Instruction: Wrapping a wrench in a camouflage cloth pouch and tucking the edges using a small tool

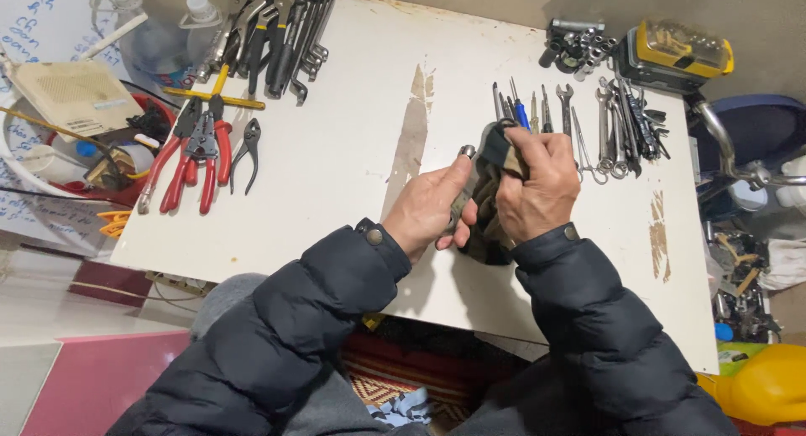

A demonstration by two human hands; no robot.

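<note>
My left hand [428, 208] grips a small metal tool [466, 153] whose silver tip pokes out above my thumb. My right hand [537, 188] is closed around a dark olive rag [487, 226] that wraps the tool's far end and hangs down between both hands. Both hands hover just above the white table [336, 159], near its middle. Just beyond my right hand lies a row of screwdrivers and small wrenches [537, 109]; one has a blue handle.
Red-handled pliers [197, 155] and black pliers lie at the left. Large wrenches [281, 33] sit at the back left, more wrenches [625, 121], sockets [575, 41] and a yellow case [676, 54] at the back right. Clutter surrounds both table sides.
</note>
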